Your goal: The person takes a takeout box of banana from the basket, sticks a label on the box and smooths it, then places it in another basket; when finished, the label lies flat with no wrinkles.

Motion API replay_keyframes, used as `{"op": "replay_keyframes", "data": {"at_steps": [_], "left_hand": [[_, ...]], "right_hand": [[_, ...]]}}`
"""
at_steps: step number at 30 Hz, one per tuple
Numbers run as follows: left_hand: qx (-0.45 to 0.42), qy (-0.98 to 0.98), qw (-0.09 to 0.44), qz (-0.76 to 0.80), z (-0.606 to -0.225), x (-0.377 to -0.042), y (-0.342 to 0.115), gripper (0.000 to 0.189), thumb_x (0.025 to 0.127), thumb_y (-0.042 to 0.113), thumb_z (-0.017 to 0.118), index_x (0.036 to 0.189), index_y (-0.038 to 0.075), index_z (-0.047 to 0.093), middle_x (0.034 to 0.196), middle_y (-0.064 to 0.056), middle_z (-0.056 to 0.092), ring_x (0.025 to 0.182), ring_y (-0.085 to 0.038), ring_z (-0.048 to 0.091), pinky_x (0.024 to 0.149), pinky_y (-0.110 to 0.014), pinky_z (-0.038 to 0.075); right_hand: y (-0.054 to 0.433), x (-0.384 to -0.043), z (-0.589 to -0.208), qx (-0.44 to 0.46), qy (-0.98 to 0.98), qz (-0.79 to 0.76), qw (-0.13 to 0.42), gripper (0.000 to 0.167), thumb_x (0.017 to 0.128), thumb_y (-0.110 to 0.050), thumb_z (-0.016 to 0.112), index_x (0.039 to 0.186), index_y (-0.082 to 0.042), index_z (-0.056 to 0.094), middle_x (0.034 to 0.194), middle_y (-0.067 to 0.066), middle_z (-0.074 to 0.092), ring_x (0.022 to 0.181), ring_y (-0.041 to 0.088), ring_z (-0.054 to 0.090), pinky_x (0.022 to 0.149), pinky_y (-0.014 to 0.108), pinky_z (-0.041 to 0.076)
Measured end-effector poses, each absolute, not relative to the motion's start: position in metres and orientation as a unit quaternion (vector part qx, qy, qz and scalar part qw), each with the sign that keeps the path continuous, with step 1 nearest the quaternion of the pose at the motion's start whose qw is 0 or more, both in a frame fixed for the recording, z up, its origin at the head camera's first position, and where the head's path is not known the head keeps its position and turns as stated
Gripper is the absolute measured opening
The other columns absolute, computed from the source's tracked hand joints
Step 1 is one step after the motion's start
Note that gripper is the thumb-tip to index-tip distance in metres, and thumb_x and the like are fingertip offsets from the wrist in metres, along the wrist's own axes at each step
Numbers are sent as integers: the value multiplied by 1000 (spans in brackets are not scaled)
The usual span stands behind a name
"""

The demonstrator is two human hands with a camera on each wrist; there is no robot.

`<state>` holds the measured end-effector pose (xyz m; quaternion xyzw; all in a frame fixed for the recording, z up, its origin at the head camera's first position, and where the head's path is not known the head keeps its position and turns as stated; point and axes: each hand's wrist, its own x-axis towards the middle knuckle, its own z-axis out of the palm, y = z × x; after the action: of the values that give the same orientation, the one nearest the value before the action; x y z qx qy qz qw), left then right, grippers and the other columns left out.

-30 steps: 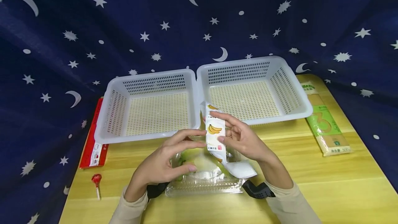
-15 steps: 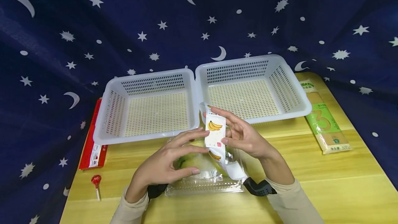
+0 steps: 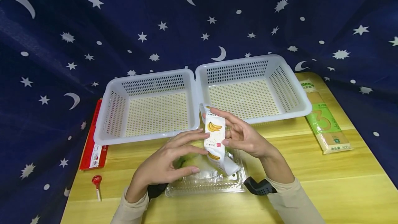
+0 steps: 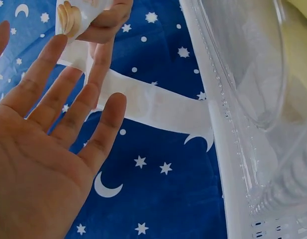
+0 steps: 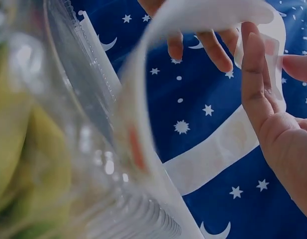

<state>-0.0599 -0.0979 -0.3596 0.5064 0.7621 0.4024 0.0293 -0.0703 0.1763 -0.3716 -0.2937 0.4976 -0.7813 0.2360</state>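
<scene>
My right hand (image 3: 247, 139) pinches a white strip of labels printed with bananas (image 3: 214, 136), thumb on its front face. The strip's lower end curls over a clear plastic clamshell box (image 3: 205, 188). Yellow-green contents (image 5: 39, 144) show through the box in the right wrist view; their kind is blurred. Fingertips of my left hand (image 3: 166, 161) sit right at the strip's left edge, the thumb spread apart from them. In the left wrist view the left hand (image 4: 44, 149) has its fingers extended, with a plain backside of the strip (image 4: 148, 104) hanging behind.
Two white perforated baskets (image 3: 146, 137) stand side by side behind the hands. Left of them lie a red packet (image 3: 98, 151) and a red lollipop (image 3: 96, 181). A green-labelled package (image 3: 326, 123) lies on the right. Star-patterned dark blue cloth (image 3: 174, 16) hangs behind the table.
The strip's loose lower end has swung left and drawn in. Left fingertips have come slightly closer to the strip. The right hand keeps its hold with little movement.
</scene>
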Motion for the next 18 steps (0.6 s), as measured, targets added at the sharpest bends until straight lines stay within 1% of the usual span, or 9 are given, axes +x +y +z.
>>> {"op": "replay_keyframes", "data": {"at_steps": [4, 8, 11, 15, 18], "left_hand": [[503, 767, 29, 397, -360, -60, -98, 40, 94, 32, 65, 131, 17, 60, 153, -4, 42, 145, -27, 33, 118, -51, 28], [507, 765, 26, 396, -360, -60, -98, 42, 93, 30, 66, 132, 18, 59, 152, -4, 44, 143, -28, 36, 118, -51, 29], [508, 764, 24, 397, -359, -60, -97, 42, 93, 29, 66, 133, 18, 59, 151, -4, 45, 142, -29, 38, 118, -50, 30], [505, 765, 25, 398, -359, -59, -97, 43, 93, 29, 67, 134, 18, 58, 151, -4, 45, 141, -28, 38, 118, -49, 30], [503, 768, 23, 395, -359, -59, -97, 45, 93, 30, 66, 136, 18, 56, 150, -4, 46, 141, -26, 38, 118, -48, 30]], "right_hand": [[176, -70, -371, -294, 502, -779, 235, 79, 90, 19, 43, 156, -2, 7, 155, 26, 27, 125, 27, 57, 98, 41, 53], [176, -70, -372, -298, 511, -773, 229, 79, 89, 20, 43, 156, -2, 7, 157, 23, 25, 127, 26, 55, 99, 41, 52], [177, -71, -372, -301, 510, -772, 229, 78, 90, 19, 44, 156, -1, 7, 155, 23, 29, 124, 27, 57, 97, 41, 53], [178, -71, -372, -303, 514, -770, 226, 77, 91, 18, 44, 156, -2, 8, 152, 21, 34, 115, 26, 63, 91, 40, 56], [177, -71, -372, -304, 518, -768, 224, 77, 91, 19, 44, 156, -2, 8, 153, 23, 32, 113, 25, 64, 89, 40, 57]]}}
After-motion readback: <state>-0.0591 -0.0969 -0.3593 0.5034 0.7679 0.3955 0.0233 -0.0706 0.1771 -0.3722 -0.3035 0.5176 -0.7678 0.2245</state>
